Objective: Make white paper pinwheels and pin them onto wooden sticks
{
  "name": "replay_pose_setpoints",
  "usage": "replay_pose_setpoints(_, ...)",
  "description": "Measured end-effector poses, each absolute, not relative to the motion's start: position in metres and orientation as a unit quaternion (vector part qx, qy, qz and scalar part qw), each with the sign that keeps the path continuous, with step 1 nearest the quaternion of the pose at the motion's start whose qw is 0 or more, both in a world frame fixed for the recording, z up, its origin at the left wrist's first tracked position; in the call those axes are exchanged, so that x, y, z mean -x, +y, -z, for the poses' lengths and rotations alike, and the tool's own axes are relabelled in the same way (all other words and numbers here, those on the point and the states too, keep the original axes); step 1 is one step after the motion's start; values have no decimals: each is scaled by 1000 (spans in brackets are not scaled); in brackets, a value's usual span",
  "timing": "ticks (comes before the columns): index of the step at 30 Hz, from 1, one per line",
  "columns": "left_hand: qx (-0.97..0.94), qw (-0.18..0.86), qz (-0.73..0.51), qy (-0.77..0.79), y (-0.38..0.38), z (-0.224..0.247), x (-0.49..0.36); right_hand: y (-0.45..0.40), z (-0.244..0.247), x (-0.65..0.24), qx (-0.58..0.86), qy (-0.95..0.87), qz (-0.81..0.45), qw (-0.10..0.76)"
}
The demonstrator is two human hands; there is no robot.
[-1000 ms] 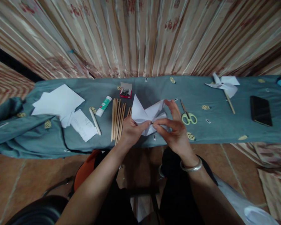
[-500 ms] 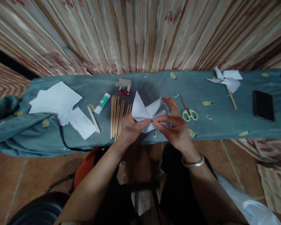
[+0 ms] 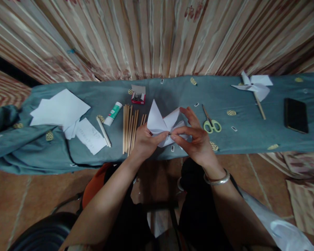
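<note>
A white paper pinwheel (image 3: 156, 119) with folded blades is held up between both hands above the front of the table. My left hand (image 3: 146, 142) grips it from the left, thumb pressed near the centre. The thumb and forefinger of my right hand (image 3: 196, 141) pinch a small dark pin at that centre, while its other fingers curl behind the right blade. Part of the paper is hidden by my fingers. Several wooden sticks (image 3: 130, 127) lie just left of my left hand. Green-handled scissors (image 3: 211, 125) rest to the right of my right hand.
A small red box of pins (image 3: 138, 97) stands open behind the sticks. Further left lie a glue stick (image 3: 113, 113), a white pen (image 3: 103, 131) and white paper sheets (image 3: 65, 108). To the right are a finished pinwheel on a stick (image 3: 259, 91) and a black phone (image 3: 296, 115).
Both hands keep nearly the same hold on the paper pinwheel. The view has shifted very slightly; nothing on the table has been moved.
</note>
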State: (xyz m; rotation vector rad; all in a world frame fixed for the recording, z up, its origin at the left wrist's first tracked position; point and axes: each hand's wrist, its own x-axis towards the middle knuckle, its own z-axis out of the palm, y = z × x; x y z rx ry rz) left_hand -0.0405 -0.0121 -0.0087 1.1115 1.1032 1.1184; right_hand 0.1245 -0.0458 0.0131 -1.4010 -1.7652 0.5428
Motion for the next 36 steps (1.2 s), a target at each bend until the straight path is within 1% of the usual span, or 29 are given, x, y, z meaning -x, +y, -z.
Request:
replay_pose_setpoints(5, -469, 563, -482, 480, -13, 5, 40, -46, -12, -125, 550, -694, -237, 400)
replay_pose_setpoints(10, -479, 561, -486, 468, -13, 9, 41, -45, -11, -125, 531, -693, -249, 418)
replay_pose_setpoints(14, -490, 551, -484, 471, -13, 10, 41, -45, -11, -126, 536, -693, -251, 411)
replay_pose_setpoints(24, -495, 565, -468, 465, -12, 8, 42, -45, -12, -127, 530, -693, -258, 415)
replay_pose_setpoints(36, -495, 599, -442, 448, -11, 7, 44, -45, -9, -127, 520, -667, -307, 437)
